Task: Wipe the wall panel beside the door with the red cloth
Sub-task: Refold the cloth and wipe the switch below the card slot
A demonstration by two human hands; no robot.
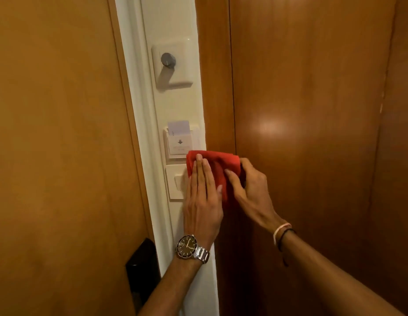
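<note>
A narrow cream wall panel (175, 106) runs top to bottom between the wooden door (61, 133) on the left and dark wood panelling on the right. The red cloth (218, 163) is folded over the panel's right edge, just below the key-card slot. My left hand (202, 197) lies flat with fingers straight, pressing the cloth's left part against the panel beside a light switch (175, 182). My right hand (248, 188) grips the cloth's right side around the corner. Part of the cloth is hidden under both hands.
A dial switch with a grey knob (168, 60) sits high on the panel. Below it is a card holder (180, 142) with a white card in it. A black door lock (142, 267) shows at the lower left. Glossy wood panelling (312, 133) fills the right.
</note>
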